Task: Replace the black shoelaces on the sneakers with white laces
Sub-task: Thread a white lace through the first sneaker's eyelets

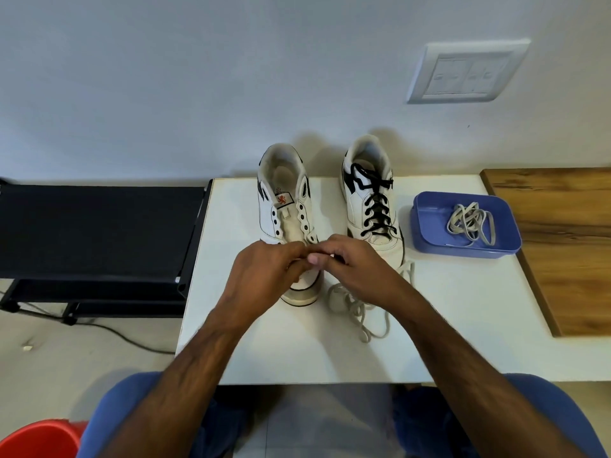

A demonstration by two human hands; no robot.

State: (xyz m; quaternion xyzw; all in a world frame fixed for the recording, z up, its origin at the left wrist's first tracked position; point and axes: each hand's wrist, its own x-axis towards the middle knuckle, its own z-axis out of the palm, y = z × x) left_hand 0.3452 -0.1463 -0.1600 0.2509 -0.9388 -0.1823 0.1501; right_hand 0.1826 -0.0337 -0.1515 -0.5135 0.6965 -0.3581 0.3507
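Two white sneakers stand on the white table, toes toward me. The left sneaker has bare eyelets and no lace. The right sneaker is laced in black. My left hand and my right hand meet over the left sneaker's toe, fingers curled and pinching a white lace, whose loose coils lie on the table below my right hand. The toe and lowest eyelets are hidden by my hands.
A blue tray to the right of the sneakers holds another tangled white lace. A wooden board lies at the far right, a black rack at the left, a red bucket by my knee.
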